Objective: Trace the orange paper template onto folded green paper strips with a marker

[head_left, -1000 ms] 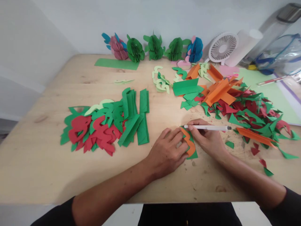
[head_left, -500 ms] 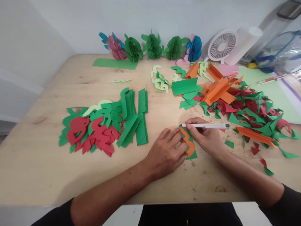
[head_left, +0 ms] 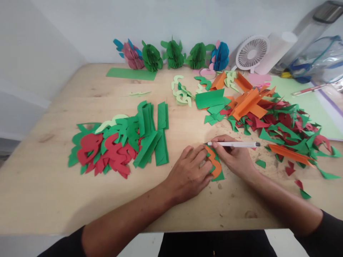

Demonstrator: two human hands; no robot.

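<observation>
My left hand (head_left: 189, 171) lies palm down with its fingers spread, pressing a wavy-edged orange paper cutout (head_left: 214, 166) against a piece of green paper (head_left: 220, 176). The fingers cover the left part of both. A slim white pen (head_left: 233, 144) is pinched in my right hand (head_left: 235, 159), nearly level, with its tip pointing left at the top of the cutout, close to my left fingertips. Left of my hands are folded green paper strips (head_left: 161, 142), with red paper cutouts (head_left: 115, 153) and green cutouts (head_left: 125, 128) heaped beside them.
Red and green scraps (head_left: 292, 125) spread over the right side, with folded orange paper (head_left: 250, 103) among them. Pale green cutouts (head_left: 182, 94) lie mid-table. Along the wall stand several paper figures (head_left: 175, 53), a white fan (head_left: 252, 53) and a white roll (head_left: 278, 51).
The pen and my right hand have shifted very slightly at the top of the orange cutout. My left hand stays in place, and the view has tilted a little.
</observation>
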